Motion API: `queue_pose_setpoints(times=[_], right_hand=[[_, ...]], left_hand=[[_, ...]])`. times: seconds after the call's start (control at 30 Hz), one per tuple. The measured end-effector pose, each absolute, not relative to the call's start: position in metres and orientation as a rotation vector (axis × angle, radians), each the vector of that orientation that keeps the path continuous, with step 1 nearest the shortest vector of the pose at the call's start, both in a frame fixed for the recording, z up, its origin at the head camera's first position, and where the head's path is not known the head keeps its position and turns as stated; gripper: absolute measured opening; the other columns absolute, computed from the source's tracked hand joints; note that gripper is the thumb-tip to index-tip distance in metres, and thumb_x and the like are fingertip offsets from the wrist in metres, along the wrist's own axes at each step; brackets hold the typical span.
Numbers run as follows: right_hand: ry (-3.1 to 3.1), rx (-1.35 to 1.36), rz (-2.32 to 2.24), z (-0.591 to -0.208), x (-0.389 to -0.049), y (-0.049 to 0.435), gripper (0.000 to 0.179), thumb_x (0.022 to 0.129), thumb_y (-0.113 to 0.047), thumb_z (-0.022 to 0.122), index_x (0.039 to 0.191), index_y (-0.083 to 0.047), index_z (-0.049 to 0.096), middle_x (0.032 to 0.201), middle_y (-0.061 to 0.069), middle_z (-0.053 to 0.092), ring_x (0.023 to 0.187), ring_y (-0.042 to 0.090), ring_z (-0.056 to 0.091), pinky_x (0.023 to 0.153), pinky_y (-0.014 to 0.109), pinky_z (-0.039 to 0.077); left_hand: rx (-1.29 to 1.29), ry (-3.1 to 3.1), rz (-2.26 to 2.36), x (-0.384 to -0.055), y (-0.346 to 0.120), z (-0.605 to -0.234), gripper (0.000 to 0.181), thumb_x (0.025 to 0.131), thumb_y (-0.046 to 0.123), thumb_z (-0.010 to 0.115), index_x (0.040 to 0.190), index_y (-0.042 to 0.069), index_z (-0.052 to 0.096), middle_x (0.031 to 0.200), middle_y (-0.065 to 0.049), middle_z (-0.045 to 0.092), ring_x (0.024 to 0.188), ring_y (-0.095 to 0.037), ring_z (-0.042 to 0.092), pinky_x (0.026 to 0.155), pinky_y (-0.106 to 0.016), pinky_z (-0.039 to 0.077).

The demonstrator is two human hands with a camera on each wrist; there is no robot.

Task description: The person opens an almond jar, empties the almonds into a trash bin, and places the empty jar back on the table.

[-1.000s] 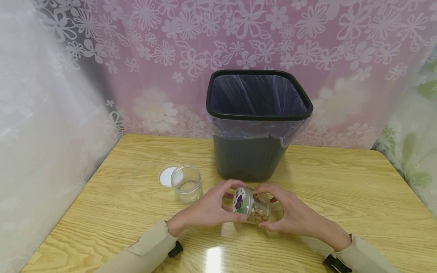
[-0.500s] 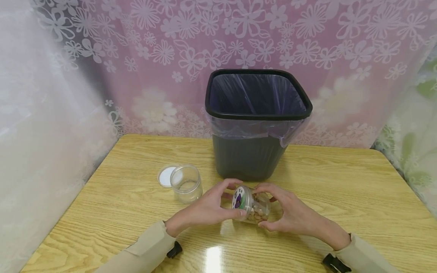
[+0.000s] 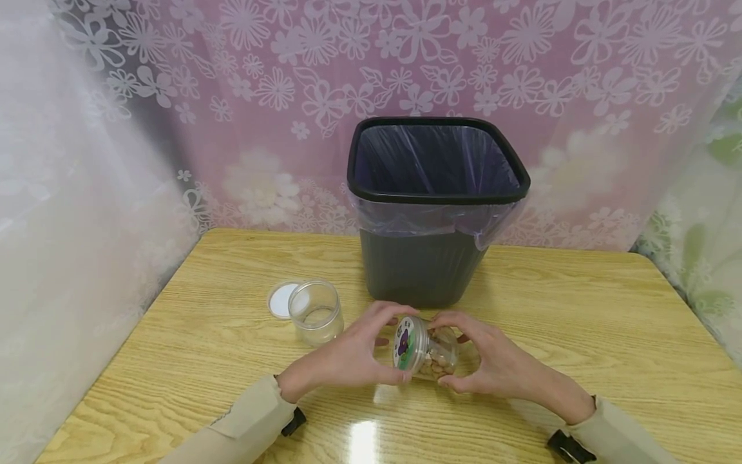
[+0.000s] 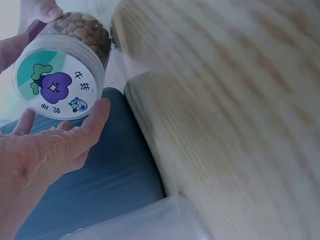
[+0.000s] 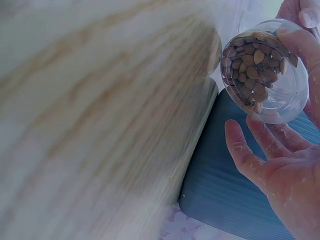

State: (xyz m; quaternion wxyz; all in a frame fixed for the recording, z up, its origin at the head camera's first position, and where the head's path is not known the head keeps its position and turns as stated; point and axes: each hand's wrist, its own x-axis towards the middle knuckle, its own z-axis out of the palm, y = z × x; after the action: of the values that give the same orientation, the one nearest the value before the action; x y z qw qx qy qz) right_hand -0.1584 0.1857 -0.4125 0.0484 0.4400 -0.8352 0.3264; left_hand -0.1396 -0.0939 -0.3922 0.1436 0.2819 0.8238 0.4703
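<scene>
A clear plastic jar of almonds [image 3: 438, 362] lies tilted on its side between both hands, above the near middle of the table. Its round lid [image 4: 57, 87], printed with a purple cartoon figure and green leaf, faces left. My left hand [image 3: 355, 351] spans the lid's edge with thumb and fingertips. From the other side, my right hand [image 3: 500, 361] holds the jar near its base, thumb below and fingers above. Through the clear bottom in the right wrist view, almonds [image 5: 250, 67] are heaped along one side.
An uncovered, empty clear jar [image 3: 317, 316] stands left of the left hand, with a white-lined lid [image 3: 281, 300] lying behind it. Behind the hands, a dark bin [image 3: 420, 264] with a purple liner stands on the wooden table [image 3: 580, 335]. A floral curtain [image 3: 278, 129] hangs at the back.
The left thumb and fingers have shifted round the lid's edge, and the thumb now sits lower. The lid's print has turned slightly. The right hand and jar body have hardly moved.
</scene>
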Motion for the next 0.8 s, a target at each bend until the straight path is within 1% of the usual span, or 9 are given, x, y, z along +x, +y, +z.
queue_pose_setpoints(times=[0.17,0.37,0.63,0.8], right_hand=[[-2.536,1.349,1.003,-0.4123,-0.1588,0.1854,0.079,0.074,-0.02,0.093,0.141,-0.02,0.051,0.132,-0.002,0.063,0.115,0.015,0.064,0.082,0.03,0.059],[-2.533,1.346,0.997,-0.4125,-0.1586,0.1851,0.08,0.073,-0.02,0.093,0.141,-0.02,0.051,0.132,-0.003,0.063,0.114,0.014,0.064,0.082,0.03,0.059],[-2.545,1.338,1.012,-0.4126,-0.158,0.1852,0.08,0.073,-0.019,0.093,0.141,-0.021,0.051,0.132,-0.003,0.063,0.115,0.014,0.063,0.083,0.03,0.059],[-2.543,1.339,1.006,-0.412,-0.158,0.1852,0.08,0.073,-0.019,0.093,0.141,-0.019,0.051,0.132,-0.001,0.063,0.115,0.014,0.064,0.083,0.03,0.059]], left_hand=[[0.839,2.367,1.355,-0.1393,-0.0928,-0.3938,0.088,0.08,0.017,0.087,0.151,0.036,0.04,0.152,0.005,0.036,0.138,-0.019,0.046,0.11,-0.037,0.05],[0.841,2.362,1.377,-0.1393,-0.0926,-0.3967,0.084,0.081,0.016,0.086,0.148,0.041,0.042,0.15,0.006,0.038,0.138,-0.019,0.048,0.11,-0.036,0.05],[0.828,2.345,1.397,-0.1398,-0.0925,-0.3977,0.082,0.082,0.017,0.085,0.148,0.041,0.041,0.147,0.006,0.04,0.136,-0.018,0.049,0.109,-0.036,0.051],[0.803,2.308,1.437,-0.1411,-0.0922,-0.3984,0.082,0.082,0.016,0.085,0.147,0.04,0.042,0.146,0.006,0.041,0.134,-0.02,0.05,0.108,-0.033,0.051]])
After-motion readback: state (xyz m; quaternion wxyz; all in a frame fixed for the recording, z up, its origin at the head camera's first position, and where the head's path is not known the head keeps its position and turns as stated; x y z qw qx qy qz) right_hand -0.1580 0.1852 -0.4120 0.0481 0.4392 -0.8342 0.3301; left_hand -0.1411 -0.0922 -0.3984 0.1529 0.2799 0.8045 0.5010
